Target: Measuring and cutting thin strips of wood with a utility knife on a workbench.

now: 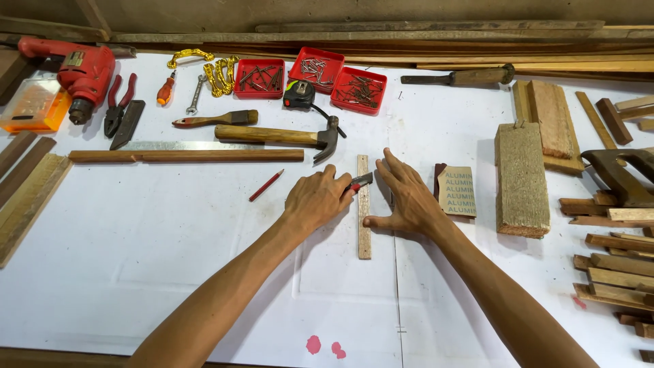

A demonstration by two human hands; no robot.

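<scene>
A thin wooden strip lies lengthwise on the white table sheet. My left hand grips a small red-handled cutter, its blade against the strip's left edge near the top. My right hand lies flat just right of the strip, fingers spread, thumb touching the strip's side.
A claw hammer, red pencil, long batten, tape measure and three red nail trays lie behind. A sandpaper sheet, wood block and offcuts sit right. A red drill sits far left.
</scene>
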